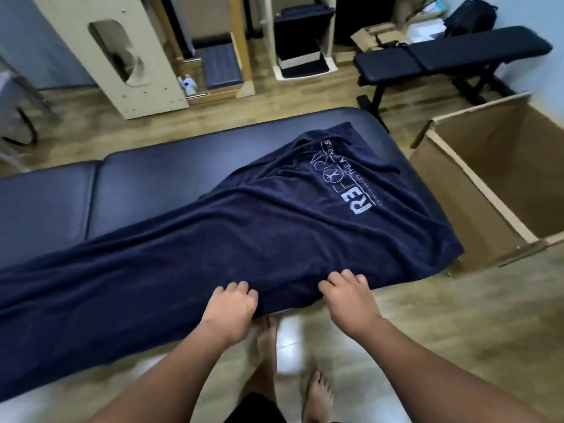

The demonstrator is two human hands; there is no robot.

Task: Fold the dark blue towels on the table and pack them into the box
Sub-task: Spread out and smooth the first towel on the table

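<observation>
Along the near edge of the padded dark table [183,166], we curl our left hand [230,305] and right hand [348,296] fingers into the unfolded dark blue terry towel's [244,236] hem to lift a fold, with the open cardboard box [500,178] beside the table's right end.

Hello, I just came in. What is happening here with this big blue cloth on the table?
A person is starting to fold a dark blue towel spread, still rumpled, along a padded table. The left hand and right hand both grip the towel's near edge with curled fingers, close together. No fold is made yet. An open cardboard box stands on the floor at the table's right end; no towel is visible in it.
</observation>
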